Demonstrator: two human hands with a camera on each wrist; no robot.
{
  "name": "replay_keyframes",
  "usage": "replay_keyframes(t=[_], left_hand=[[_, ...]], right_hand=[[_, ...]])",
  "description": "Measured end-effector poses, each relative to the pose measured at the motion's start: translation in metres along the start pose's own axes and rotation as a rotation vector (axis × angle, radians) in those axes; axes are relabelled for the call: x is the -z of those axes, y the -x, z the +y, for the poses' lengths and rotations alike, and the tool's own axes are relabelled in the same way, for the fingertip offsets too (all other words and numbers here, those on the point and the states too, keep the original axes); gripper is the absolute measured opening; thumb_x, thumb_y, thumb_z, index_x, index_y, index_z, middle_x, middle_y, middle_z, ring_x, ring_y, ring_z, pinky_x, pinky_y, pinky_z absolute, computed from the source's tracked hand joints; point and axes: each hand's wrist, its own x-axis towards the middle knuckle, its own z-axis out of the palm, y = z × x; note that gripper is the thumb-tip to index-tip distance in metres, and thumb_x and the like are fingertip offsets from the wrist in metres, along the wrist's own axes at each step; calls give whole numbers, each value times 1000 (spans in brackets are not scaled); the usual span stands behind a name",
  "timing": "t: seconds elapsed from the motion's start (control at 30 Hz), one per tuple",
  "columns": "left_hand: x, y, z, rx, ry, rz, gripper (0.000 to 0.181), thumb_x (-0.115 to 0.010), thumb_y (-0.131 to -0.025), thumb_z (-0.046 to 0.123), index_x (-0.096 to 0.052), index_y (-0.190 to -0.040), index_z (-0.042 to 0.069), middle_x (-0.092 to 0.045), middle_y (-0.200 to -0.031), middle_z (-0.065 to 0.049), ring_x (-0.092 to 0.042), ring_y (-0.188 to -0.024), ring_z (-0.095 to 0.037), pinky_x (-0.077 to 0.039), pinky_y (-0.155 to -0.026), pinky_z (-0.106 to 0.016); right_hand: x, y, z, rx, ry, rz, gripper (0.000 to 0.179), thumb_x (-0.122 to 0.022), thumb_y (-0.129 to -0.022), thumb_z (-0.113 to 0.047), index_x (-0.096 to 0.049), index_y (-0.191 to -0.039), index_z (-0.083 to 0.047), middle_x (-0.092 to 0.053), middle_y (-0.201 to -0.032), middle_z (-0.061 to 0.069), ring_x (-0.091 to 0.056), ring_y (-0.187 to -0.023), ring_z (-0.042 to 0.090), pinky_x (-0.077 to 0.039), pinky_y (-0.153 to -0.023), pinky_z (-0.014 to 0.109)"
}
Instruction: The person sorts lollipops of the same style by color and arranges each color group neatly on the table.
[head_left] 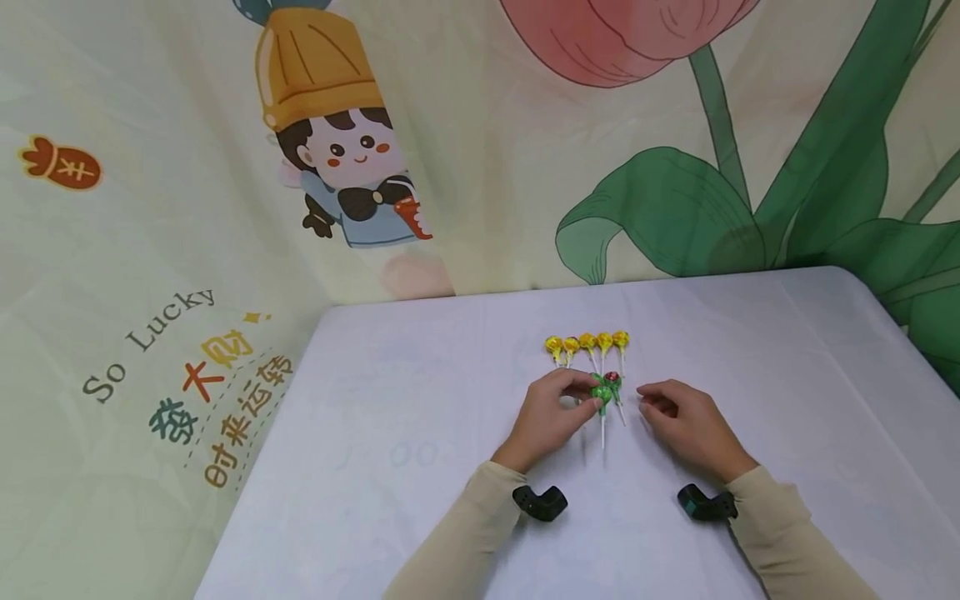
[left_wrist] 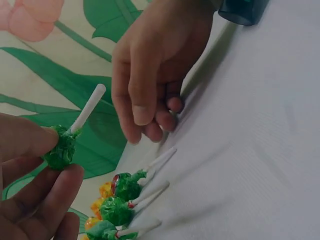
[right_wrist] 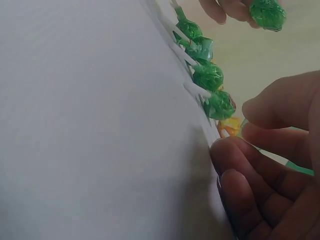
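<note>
My left hand [head_left: 545,408] pinches a green-wrapped lollipop [left_wrist: 62,147] by its candy head, between thumb and fingers. Its white stick points towards me in the head view, and in the left wrist view the candy is raised off the table. Beneath and beyond it lies a row of several green lollipops [right_wrist: 207,75], partly hidden by the left hand in the head view. The rightmost of these shows a red patch [head_left: 612,377] on its wrapper. Just right of that row, my right hand [head_left: 686,421] hovers with loosely bent fingers [left_wrist: 142,97] and nothing between them.
Behind the green row, several yellow-wrapped lollipops [head_left: 604,342] lie side by side, sticks towards me. A white cloth covers the table [head_left: 420,375]. A printed curtain [head_left: 480,167] hangs along the table's back edge. Both wrists carry a black camera band [head_left: 540,503].
</note>
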Motion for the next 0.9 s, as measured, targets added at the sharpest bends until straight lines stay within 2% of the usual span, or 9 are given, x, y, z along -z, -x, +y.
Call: replay_keyframes(t=[0.17,0.3,0.53,0.73,0.9], left_hand=[[1,-4,0,94,65,-8,22,-68,-85,25,-65,-105,17,-60,-99,9,-61,-86,-4,-50,-80,-35],[1,-6,0,143,77,-1,24,-69,-84,25,-65,-105,17,-62,-98,8,-61,-86,-5,-50,-79,-28],[-4,-15,4,168,95,-1,24,-69,-84,21,-65,-106,16,-62,-98,6,-61,-85,-5,-50,-76,-22],[-6,-22,4,212,85,3,20,-70,-83,21,-66,-102,23,-61,-96,10,-60,-83,-5,-50,-71,-23],[-9,-31,6,244,60,-11,19,-71,-82,23,-66,-100,26,-63,-95,13,-59,-84,-4,-49,-71,-24]], right_hand=[[3,6,5,15,11,19,25,-61,-89,-21,-64,-112,-11,-61,-93,-4,-55,-79,10,-49,-69,30],[5,10,8,11,29,11,26,-62,-89,-20,-64,-113,-11,-60,-94,-5,-55,-80,10,-49,-70,30],[14,11,13,14,42,22,26,-62,-88,-18,-64,-113,-11,-61,-96,-4,-55,-81,11,-49,-70,32],[19,15,18,21,52,49,25,-62,-88,-18,-64,-112,-11,-62,-95,-3,-56,-80,11,-49,-69,30],[18,18,23,12,36,70,23,-62,-89,-19,-64,-111,-12,-62,-93,-4,-56,-79,11,-49,-68,29]])
